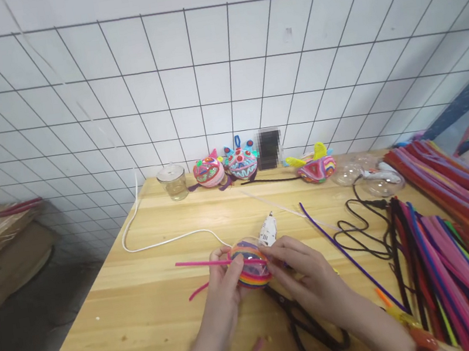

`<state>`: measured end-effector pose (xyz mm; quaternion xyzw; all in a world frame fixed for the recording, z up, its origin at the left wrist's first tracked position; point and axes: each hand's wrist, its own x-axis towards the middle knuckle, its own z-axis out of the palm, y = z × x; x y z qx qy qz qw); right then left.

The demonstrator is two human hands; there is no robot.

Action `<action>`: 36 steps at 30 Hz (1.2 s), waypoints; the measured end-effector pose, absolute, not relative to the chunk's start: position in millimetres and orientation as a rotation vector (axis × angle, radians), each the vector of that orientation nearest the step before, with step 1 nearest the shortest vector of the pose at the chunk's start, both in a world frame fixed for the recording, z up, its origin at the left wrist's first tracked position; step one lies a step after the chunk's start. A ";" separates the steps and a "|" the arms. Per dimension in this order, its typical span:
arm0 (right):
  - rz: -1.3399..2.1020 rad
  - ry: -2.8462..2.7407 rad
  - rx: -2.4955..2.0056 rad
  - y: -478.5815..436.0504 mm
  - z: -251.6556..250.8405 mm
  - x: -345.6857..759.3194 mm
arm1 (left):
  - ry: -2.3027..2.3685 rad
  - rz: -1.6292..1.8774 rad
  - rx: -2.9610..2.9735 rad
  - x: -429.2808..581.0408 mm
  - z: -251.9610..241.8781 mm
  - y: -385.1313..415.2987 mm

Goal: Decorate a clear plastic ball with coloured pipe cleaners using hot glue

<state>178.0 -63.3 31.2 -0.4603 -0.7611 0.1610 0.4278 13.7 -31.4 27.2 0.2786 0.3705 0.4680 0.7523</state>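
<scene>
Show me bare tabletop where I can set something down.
Widest: the table left of the left hand, bordered above by the white cord. A narrower strip lies between that cord and the clear cup. Crowded: around the striped ball, and the right side, packed with pipe cleaners and clear balls.

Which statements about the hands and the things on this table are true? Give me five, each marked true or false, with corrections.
1. The left hand and the right hand both touch the striped ball. True.
2. The black scissors lie to the left of the left hand. False: they lie to its right, close to the right forearm.
3. A pink pipe cleaner sticks out leftward past the left hand. True.
4. The pipe cleaner bundles are at the left end of the table. False: they are at the right.
5. A clear cup stands near the back left corner of the table. True.
</scene>
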 end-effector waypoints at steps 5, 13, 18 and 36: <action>0.557 -1.754 -1.166 -63.3 40.0 178.7 | 0.775 0.995 0.584 12.5 25.6 -30.1; 0.577 -1.705 -1.183 -66.6 43.7 177.6 | 0.741 0.954 0.519 12.1 27.4 -28.3; 0.503 -1.712 -1.189 -67.4 41.1 173.8 | 0.719 0.947 0.521 11.4 26.2 -28.9; 0.248 -1.850 -1.197 -77.4 38.0 165.5 | 0.674 0.978 0.563 10.9 27.0 -29.3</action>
